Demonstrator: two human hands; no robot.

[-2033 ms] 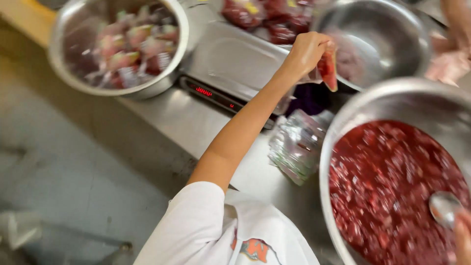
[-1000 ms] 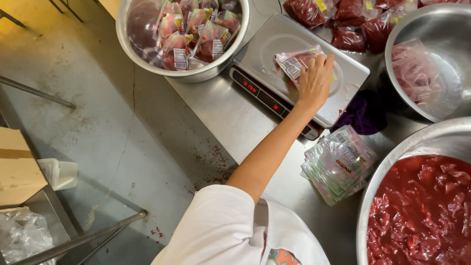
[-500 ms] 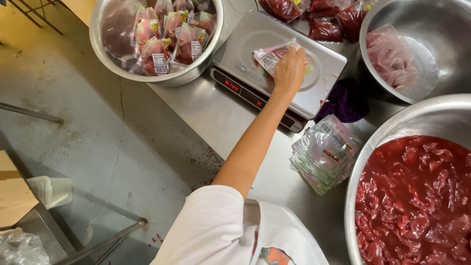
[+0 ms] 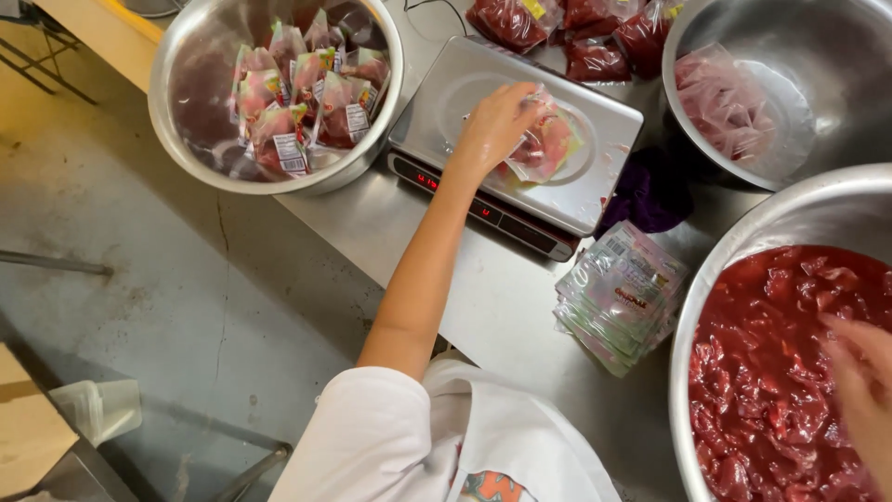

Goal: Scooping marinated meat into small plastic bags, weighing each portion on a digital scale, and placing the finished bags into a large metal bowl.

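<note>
- Since a second ago our left hand (image 4: 495, 125) has stayed on the scale (image 4: 520, 139), where the filled pouch (image 4: 546, 144) now lies flat on the steel platform.
- Fingers rest spread on that soft, clear pouch of red pieces, pressing rather than gripping; it lies just to the hand's right, long axis slanting across the platform.
- Our right hand (image 4: 859, 390), blurred, hovers over the big steel bowl (image 4: 743, 251) of wet red mash; we cannot tell its grip.
- Between them, a stack of empty printed pouches (image 4: 618, 297) sits on the steel surface (image 4: 372, 214).
- Beyond, a round bowl (image 4: 177, 112) holds packed pouches.
</note>
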